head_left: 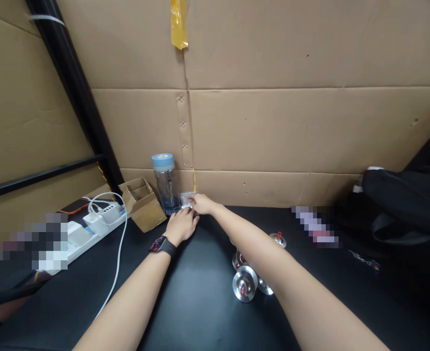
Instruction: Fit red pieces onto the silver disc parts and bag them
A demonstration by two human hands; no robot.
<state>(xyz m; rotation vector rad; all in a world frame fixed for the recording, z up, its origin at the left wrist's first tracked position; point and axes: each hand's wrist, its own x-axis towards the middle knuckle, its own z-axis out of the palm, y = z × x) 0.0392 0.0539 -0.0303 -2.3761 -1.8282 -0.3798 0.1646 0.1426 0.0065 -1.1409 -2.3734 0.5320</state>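
Both my arms reach far across a black table toward the cardboard wall. My right hand pinches a small clear plastic bag that holds something silvery. My left hand, with a dark watch on its wrist, lies knuckles up just below the bag; its fingertips touch the bag's lower edge, fingers curled. The bag sits right beside a clear water bottle with a light blue lid.
Several shiny metal discs with red marks lie under my right forearm. A small open cardboard box stands left of the bottle. A white power strip with plugs and a white cable lies at left. A black bag sits at right.
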